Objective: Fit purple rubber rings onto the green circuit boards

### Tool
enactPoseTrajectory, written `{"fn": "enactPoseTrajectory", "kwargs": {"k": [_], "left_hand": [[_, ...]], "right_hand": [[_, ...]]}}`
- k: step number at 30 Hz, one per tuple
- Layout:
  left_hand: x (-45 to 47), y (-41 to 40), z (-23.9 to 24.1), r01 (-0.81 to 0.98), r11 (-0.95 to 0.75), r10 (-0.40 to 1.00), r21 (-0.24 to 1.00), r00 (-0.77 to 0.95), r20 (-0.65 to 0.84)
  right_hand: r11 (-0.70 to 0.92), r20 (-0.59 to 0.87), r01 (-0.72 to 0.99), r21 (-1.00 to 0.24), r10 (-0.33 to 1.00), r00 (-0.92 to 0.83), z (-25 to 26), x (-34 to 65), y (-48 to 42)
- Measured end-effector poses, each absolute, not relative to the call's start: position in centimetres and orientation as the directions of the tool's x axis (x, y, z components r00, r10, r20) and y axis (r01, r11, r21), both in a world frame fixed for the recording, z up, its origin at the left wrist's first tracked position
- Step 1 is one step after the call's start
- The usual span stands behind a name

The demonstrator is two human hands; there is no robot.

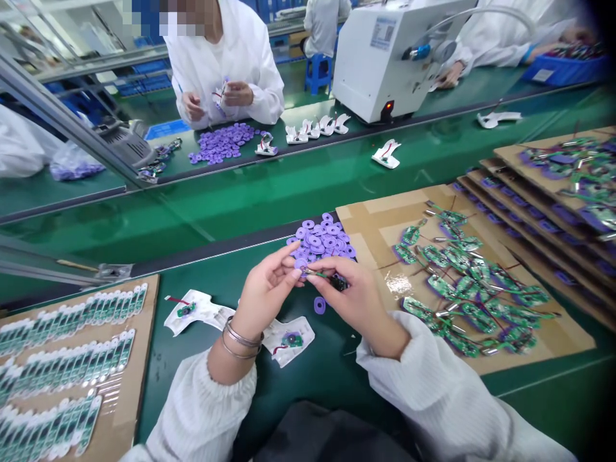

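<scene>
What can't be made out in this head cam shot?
Head view:
The black component: the right hand covers most of it.
Purple rings: the left hand hides those beneath it.
Green circuit boards: markings too small to read.
Stacked cardboard trays: cut off by the right edge.
White machine's label: too small to read.

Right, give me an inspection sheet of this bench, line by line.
Surface: green conveyor bench, cardboard sheet on it.
Job's things: small black component, purple rubber washers heaped, one lying apart.
Clutter: white pieces with mounted boards by the left hand.
Hands: right hand pinches the component; left hand, bangled, has its fingertips at it.
Cables: thin red wire on a white piece; more among green circuit boards.
Surroundings: co-worker across the belt, white machine.
</scene>
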State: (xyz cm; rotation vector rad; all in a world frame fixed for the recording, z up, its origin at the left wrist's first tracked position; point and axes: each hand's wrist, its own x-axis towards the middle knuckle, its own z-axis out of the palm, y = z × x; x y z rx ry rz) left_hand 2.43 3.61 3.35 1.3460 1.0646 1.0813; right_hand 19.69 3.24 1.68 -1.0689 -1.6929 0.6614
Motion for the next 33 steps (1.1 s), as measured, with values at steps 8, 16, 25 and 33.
{"fn": "enactPoseTrajectory", "kwargs": {"k": [8,16,25,33], "left_hand": [[2.0,4.0,2.9,-0.082,0.019,0.979,0.996,0.203,-0.002],[1.7,4.1,2.8,0.052,-0.021,0.984,0.998,0.175,0.011],[2.0,3.9,3.3,-0.035,0.15,0.978,0.988,0.154,-0.143],[2.2,4.1,2.8,-0.152,0.21,0.975,0.966,0.103,-0.196]], "right_hand": [[0.546,0.528,0.364,-0.754,0.834,-0.159,2.2,20.3,3.3],[0.682,0.645,0.527,-0.507,0.706,-0.293,1.7,20.5,3.1],[0.734,0.682,0.516,-0.442,0.648,-0.339,1.1,20.3,3.0],[0.797,0.775,0.394,-0.458,0.575,-0.262,0.6,19.5,3.7]]}}
